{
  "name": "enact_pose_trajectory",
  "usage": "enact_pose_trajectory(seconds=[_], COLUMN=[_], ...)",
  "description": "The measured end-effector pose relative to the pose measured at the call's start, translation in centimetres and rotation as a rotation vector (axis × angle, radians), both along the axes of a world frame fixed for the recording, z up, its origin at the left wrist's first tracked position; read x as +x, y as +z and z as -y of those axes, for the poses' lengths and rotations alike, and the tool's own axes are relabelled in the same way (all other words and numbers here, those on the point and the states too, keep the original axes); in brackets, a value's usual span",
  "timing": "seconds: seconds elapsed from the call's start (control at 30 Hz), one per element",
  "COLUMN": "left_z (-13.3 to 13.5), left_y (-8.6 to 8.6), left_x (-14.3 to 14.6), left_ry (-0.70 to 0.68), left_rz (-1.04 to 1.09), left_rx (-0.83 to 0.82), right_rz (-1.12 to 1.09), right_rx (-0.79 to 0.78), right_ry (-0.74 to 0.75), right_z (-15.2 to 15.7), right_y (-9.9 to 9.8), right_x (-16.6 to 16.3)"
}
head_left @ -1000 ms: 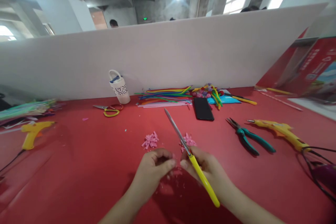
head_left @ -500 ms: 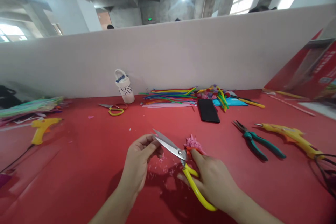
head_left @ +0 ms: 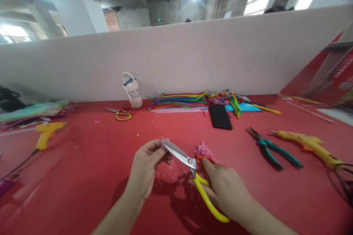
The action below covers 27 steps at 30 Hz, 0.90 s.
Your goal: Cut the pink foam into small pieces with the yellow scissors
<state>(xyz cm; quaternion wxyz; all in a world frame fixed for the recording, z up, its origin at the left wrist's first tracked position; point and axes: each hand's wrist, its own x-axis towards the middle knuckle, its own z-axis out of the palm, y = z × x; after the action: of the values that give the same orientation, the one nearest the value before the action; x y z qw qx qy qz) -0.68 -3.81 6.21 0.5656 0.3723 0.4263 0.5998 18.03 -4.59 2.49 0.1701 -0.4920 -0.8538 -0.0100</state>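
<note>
My two hands are apart: my right hand [head_left: 227,183] grips the handles of the scissors [head_left: 178,153], whose slightly parted blades point left and far, toward my left hand [head_left: 146,163]. The fingertips of that one pinch a small pink piece [head_left: 166,140] at the blade tips, mostly hidden from me. Pink scraps [head_left: 176,179] litter the red bench [head_left: 82,191] between my wrists, and a pink heap [head_left: 204,149] lies just beyond my right hand. Farther right I have green-handled pliers [head_left: 268,147] and a yellow glue gun [head_left: 306,142]; on the far side, a black phone [head_left: 220,116], coloured stems [head_left: 179,102] and a white cup [head_left: 133,92]. Another glue gun [head_left: 47,133] lies at far left.
</note>
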Motion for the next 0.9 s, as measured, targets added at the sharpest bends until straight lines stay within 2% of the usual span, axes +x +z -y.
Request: enact_pose_trajectory(seconds=[0.27, 0.7, 0.83, 0.9], left_z=[-0.04, -0.09, -0.06, -0.05], left_y=[0.20, 0.16, 0.26, 0.28], left_x=[-0.08, -0.11, -0.21, -0.20], left_ry=[-0.010, 0.004, 0.007, 0.005], left_rz=[-0.015, -0.014, -0.017, -0.017], left_rx=[-0.004, -0.009, -0.007, -0.001], right_rz=[0.032, 0.038, 0.007, -0.068], right_rx=[0.047, 0.021, 0.040, -0.016], right_ry=[-0.003, -0.016, -0.030, -0.043], right_z=[-0.17, -0.22, -0.29, -0.35], right_y=[-0.21, -0.16, -0.09, -0.02], right_x=[0.19, 0.11, 0.27, 0.22])
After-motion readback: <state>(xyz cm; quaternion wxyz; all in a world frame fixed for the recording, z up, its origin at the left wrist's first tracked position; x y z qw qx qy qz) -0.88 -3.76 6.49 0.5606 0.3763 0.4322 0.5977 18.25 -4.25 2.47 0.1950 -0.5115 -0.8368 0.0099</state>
